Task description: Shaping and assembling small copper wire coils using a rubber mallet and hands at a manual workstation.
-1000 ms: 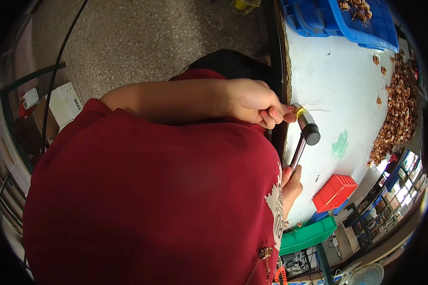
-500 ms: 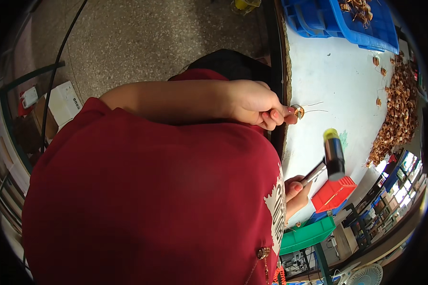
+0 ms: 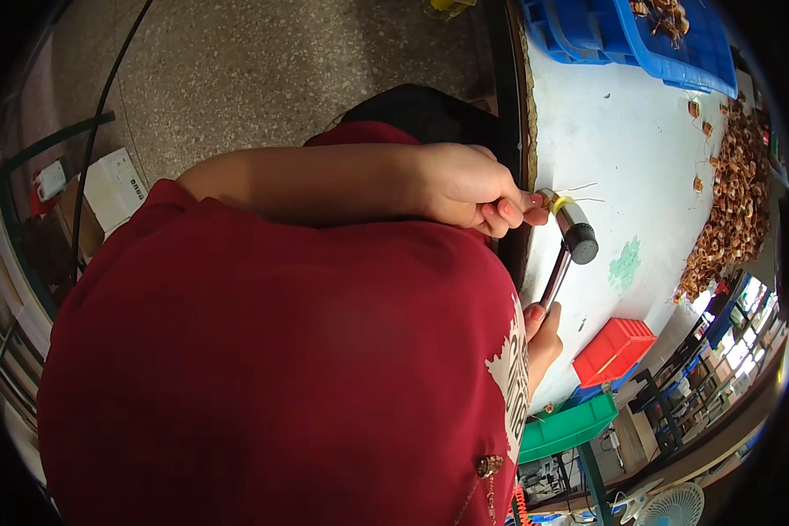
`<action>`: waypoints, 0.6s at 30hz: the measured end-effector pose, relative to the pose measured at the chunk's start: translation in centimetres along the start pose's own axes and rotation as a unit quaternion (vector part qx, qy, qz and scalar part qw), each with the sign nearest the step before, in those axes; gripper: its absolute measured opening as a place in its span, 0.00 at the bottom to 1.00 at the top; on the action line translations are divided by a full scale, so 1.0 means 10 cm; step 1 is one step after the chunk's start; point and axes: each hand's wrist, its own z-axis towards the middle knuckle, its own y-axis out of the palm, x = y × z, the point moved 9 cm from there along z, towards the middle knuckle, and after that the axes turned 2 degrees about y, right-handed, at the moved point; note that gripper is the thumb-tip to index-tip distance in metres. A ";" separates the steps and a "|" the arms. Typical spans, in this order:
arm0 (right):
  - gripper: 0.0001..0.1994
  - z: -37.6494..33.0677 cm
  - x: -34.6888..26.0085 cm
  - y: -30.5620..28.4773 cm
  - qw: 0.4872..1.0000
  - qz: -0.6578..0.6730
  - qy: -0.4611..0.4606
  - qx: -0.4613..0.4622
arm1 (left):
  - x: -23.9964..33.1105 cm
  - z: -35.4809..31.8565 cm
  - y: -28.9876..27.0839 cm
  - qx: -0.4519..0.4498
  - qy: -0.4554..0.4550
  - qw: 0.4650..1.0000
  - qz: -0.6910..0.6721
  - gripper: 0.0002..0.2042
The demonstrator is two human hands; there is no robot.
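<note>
Right of centre, the left hand (image 3: 486,188) pinches a small copper coil (image 3: 546,197) at the edge of the bench (image 3: 622,153), apparently steadying it against the mallet (image 3: 575,226), whose handle the right hand (image 3: 543,339), lower down, grips. Half a second earlier, the mallet hung farther lower right, clear of the coil.
</note>
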 end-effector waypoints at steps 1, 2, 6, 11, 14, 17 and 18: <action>0.17 0.00 0.00 0.00 1.000 0.005 -0.004 -0.002 | 0.00 0.00 0.00 -0.001 -0.001 1.000 -0.002 0.06; 0.17 -0.01 0.01 -0.01 1.000 0.005 -0.005 -0.003 | 0.00 0.00 0.00 -0.001 0.000 1.000 -0.003 0.06; 0.17 -0.09 0.09 -0.19 0.996 0.047 0.017 0.073 | 0.02 0.00 0.03 0.005 0.002 1.000 0.002 0.07; 0.18 -0.02 0.01 0.02 0.999 -0.015 0.040 -0.005 | -0.01 0.00 0.01 0.010 -0.011 1.000 0.014 0.07; 0.19 -0.02 -0.01 -0.01 1.000 -0.001 0.017 0.000 | -0.01 0.01 0.02 0.007 -0.008 1.000 0.008 0.07; 0.19 -0.04 0.01 -0.04 1.000 0.014 -0.006 0.003 | 0.00 0.00 0.01 0.005 -0.006 1.000 0.002 0.07; 0.20 -0.06 0.05 -0.08 0.999 0.026 0.000 0.026 | 0.00 -0.01 0.02 0.002 -0.001 1.000 0.005 0.06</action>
